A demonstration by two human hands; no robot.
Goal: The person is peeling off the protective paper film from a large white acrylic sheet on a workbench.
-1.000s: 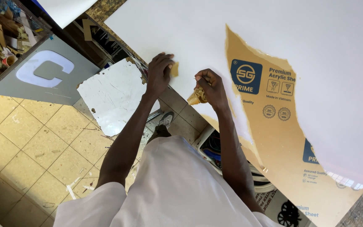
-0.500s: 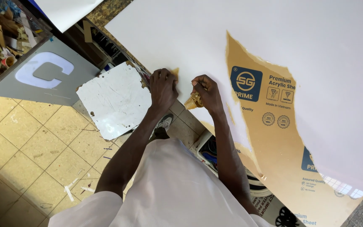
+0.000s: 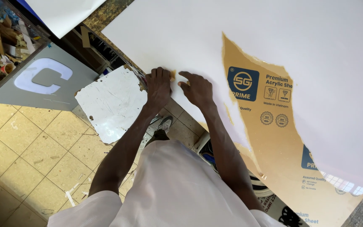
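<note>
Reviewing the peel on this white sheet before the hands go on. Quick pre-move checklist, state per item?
1. Left hand on the sheet's near edge, fingers curled over a small tan scrap: ok.
2. Right hand flat on the white sheet, fingers spread, holding nothing: ok.
3. Firm pinch on the scrap: cannot tell, fingers hide it.
4. Brown backing paper left in one ragged strip: not ok, still on.
5. Sheet fully supported underneath: cannot tell.
6. Scuffed white offcut beside the left wrist, apart from the sheet: ok.
</note>
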